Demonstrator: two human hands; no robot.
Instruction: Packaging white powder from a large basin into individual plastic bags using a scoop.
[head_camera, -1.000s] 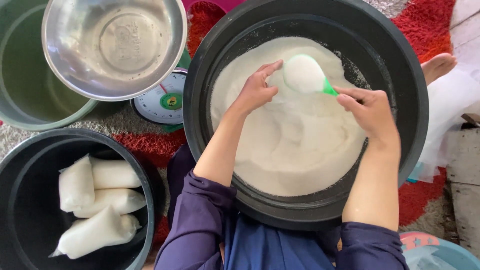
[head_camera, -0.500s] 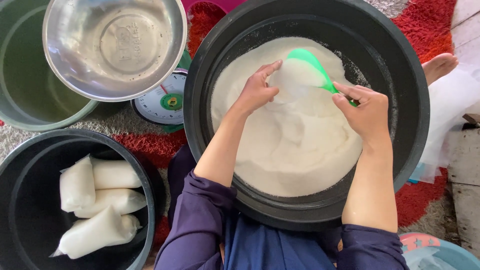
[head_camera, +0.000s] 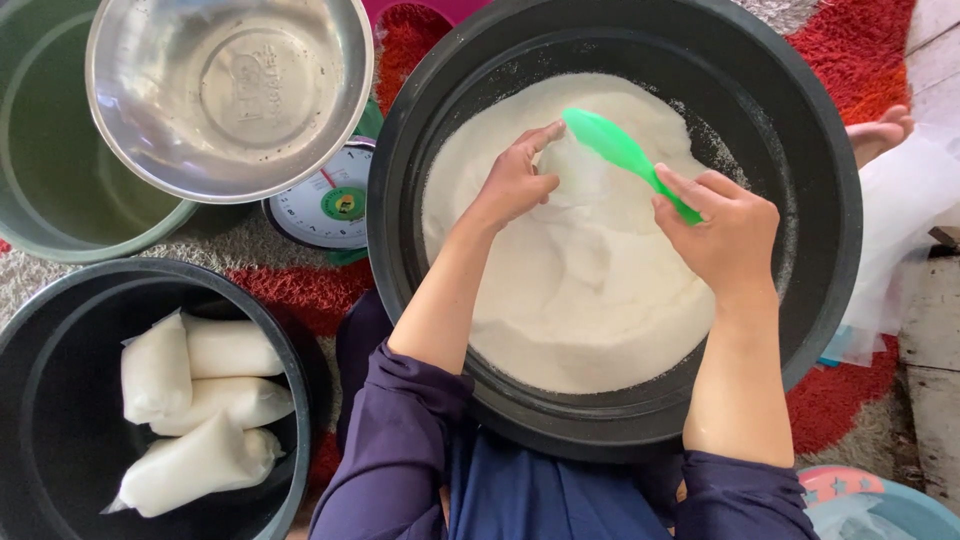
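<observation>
- The green plastic scoop lies slanted over the black tub; its long axis runs from upper left to lower right, and the smooth oval bowl points to the upper left.
- The right hand is closed around the scoop handle, so the bowl sticks out above its fingers.
- The left hand, fingers curled, pinches a thin clear bag just under the scoop, on the fine white powder.

Two black tubs — one of white powder on the right, one near left holding four filled bags. One steel bowl, one green bucket, one scale, one green scoop — two hands.
</observation>
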